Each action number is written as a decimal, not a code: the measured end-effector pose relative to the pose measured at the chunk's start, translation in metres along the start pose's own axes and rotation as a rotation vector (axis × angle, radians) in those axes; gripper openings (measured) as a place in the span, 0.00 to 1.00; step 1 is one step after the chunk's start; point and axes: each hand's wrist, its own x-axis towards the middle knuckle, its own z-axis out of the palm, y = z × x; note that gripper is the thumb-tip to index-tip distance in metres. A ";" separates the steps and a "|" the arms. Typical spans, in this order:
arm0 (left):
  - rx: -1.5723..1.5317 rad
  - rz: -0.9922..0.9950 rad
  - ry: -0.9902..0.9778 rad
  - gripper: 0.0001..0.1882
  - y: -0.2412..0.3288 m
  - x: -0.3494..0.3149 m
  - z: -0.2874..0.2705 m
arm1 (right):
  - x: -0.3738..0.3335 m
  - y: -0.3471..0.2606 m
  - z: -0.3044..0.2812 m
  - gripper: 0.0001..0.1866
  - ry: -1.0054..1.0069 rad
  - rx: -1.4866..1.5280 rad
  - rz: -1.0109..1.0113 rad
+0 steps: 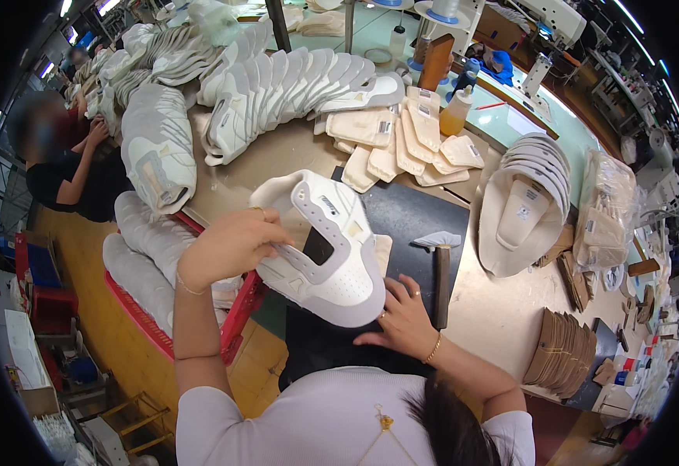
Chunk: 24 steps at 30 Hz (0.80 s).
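A white and grey shoe upper (345, 273) is tilted over the front of the worktable, toe toward me. My left hand (235, 242) pinches its lace edge on the left side between thumb and fingers. Beside the toe, my right hand (406, 320) has its fingers spread, very close to or touching the toe's edge. A cream padded piece (384, 250) shows partly from behind the upper. On the black mat (413, 208) lies a hammer (442, 283), just beyond my right hand.
Rows of shoe uppers (235, 109) fill the back left; a red crate (235, 330) of uppers stands below. Cream padded pieces (413, 140) are spread behind the mat. Stacked insole-like parts (491, 233), a bottle (455, 116) and brown pieces (561, 353) are at right. A co-worker (67, 171) sits far left.
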 end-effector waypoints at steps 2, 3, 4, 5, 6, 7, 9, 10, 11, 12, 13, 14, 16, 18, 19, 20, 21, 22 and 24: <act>0.051 0.034 0.017 0.10 0.012 0.007 -0.001 | -0.013 0.001 -0.003 0.22 -0.048 0.195 0.171; 0.077 0.049 0.025 0.09 0.017 0.010 -0.002 | -0.020 0.004 -0.005 0.20 -0.072 0.294 0.256; 0.097 0.077 0.049 0.09 0.023 0.012 -0.004 | -0.025 0.012 0.000 0.17 -0.041 0.487 0.381; 0.118 0.103 0.074 0.08 0.030 0.013 -0.006 | -0.031 0.014 0.001 0.17 0.065 0.866 0.550; 0.140 0.127 0.098 0.08 0.035 0.016 -0.006 | -0.034 0.015 0.001 0.17 0.174 1.247 0.713; 0.145 0.176 0.103 0.08 0.036 0.019 -0.002 | -0.035 0.014 0.000 0.17 0.284 1.627 0.872; 0.171 0.253 0.114 0.09 0.039 0.025 0.004 | -0.031 0.008 -0.001 0.21 0.236 1.877 0.837; 0.145 0.263 0.093 0.08 0.046 0.032 0.004 | -0.032 0.003 0.005 0.21 0.218 1.878 0.835; 0.167 0.281 0.080 0.09 0.048 0.036 0.007 | -0.032 -0.002 0.011 0.21 0.192 1.882 0.833; 0.190 0.295 0.068 0.09 0.045 0.041 0.014 | -0.030 -0.006 0.016 0.21 0.163 1.886 0.830; 0.211 0.309 0.056 0.10 0.042 0.045 0.022 | -0.028 -0.006 0.020 0.19 0.219 1.925 0.837; 0.243 0.294 0.165 0.11 0.040 0.049 0.029 | -0.023 -0.006 0.024 0.17 0.276 1.962 0.846; 0.305 0.271 0.375 0.13 0.037 0.051 0.043 | -0.009 -0.006 0.024 0.12 0.359 2.041 0.906; 0.028 0.100 0.409 0.15 0.033 0.040 0.055 | -0.010 0.002 0.036 0.11 0.391 2.042 1.015; -0.119 0.017 0.424 0.16 0.029 0.032 0.064 | -0.012 0.006 0.040 0.11 0.410 2.034 1.077; -0.233 -0.106 0.394 0.17 0.016 0.023 0.078 | -0.012 0.007 0.039 0.10 0.421 2.024 1.087; -0.351 -0.242 0.355 0.18 0.003 0.011 0.095 | -0.011 0.007 0.036 0.10 0.420 2.027 1.083; -0.500 -0.388 0.327 0.18 -0.003 0.000 0.112 | -0.007 0.006 0.031 0.09 0.421 2.029 1.083; -0.781 -0.660 0.254 0.19 -0.007 -0.014 0.137 | -0.008 0.008 0.028 0.09 0.452 2.024 1.089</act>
